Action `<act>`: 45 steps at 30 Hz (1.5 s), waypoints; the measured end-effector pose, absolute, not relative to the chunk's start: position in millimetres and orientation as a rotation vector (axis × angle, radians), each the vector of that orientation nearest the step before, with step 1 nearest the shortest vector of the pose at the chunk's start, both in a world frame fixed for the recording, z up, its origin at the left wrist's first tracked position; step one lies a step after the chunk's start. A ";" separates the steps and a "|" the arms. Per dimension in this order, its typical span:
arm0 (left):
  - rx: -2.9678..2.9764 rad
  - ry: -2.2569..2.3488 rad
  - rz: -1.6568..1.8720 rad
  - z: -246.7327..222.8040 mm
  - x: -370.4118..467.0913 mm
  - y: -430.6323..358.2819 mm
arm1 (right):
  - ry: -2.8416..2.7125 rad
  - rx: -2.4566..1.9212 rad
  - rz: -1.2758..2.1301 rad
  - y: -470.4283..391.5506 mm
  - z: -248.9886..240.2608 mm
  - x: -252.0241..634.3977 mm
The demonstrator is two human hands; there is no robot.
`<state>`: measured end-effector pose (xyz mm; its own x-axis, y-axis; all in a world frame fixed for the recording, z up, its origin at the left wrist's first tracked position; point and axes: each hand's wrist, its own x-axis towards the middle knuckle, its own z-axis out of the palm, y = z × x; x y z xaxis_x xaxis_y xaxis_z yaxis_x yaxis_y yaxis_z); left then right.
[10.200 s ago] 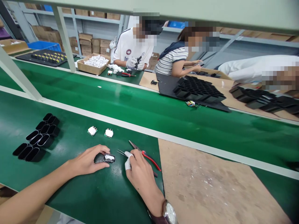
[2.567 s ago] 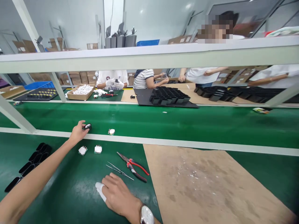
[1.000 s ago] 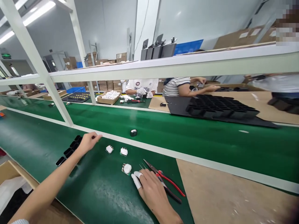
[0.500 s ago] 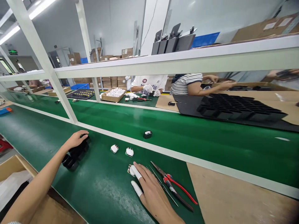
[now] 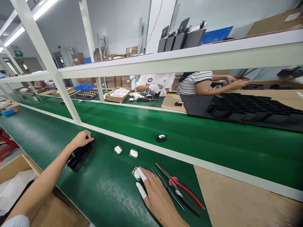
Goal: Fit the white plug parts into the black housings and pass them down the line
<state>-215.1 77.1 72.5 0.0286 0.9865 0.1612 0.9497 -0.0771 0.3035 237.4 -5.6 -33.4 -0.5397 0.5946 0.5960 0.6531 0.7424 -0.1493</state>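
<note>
My left hand (image 5: 83, 139) reaches over a row of black housings (image 5: 77, 160) at the left, its fingers curled on the far one; its grip there is partly hidden. My right hand (image 5: 155, 192), with white covers on thumb and index finger, lies over the green mat. Its index fingertip touches a small circuit board with a white pad (image 5: 135, 173). Two similar boards (image 5: 118, 149) (image 5: 133, 153) lie farther off. Tweezers (image 5: 168, 189) and red-handled pliers (image 5: 181, 189) are right of my right hand. A black housing with a white top (image 5: 161, 138) sits on the green belt.
A pale rail (image 5: 142, 144) divides bench from belt. A white post (image 5: 63, 91) rises at left. Opposite, people work beside a box of white parts (image 5: 117, 94) and many black housings (image 5: 255, 107). A cardboard box (image 5: 21, 167) stands lower left; brown board (image 5: 236, 192) lies right.
The view has shifted slightly. The black housing on the belt has moved right. The fingers of my left hand have curled further at the far black housing; my right hand stays at the same board.
</note>
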 end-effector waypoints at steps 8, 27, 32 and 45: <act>2.138 2.098 0.598 86.7 -214.4 59.9 | -2.253 -0.962 -0.111 -7.0 -30.6 241.0; 1.728 2.547 0.575 53.2 -182.5 -104.6 | -2.274 -0.934 -0.165 -10.4 -31.0 241.2; 1.949 2.435 0.728 44.6 -139.1 -99.9 | -2.277 -0.936 -0.153 -9.6 -32.0 242.4; 2.221 2.527 0.879 11.6 -112.3 -56.0 | -2.264 -0.940 -0.154 -8.1 -42.9 244.5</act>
<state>-112.3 -56.0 11.6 -0.1509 0.8191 0.5535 0.9857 0.0824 0.1468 244.5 -8.1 -42.9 -0.5144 0.5862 0.6259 0.6658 0.7330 -0.1394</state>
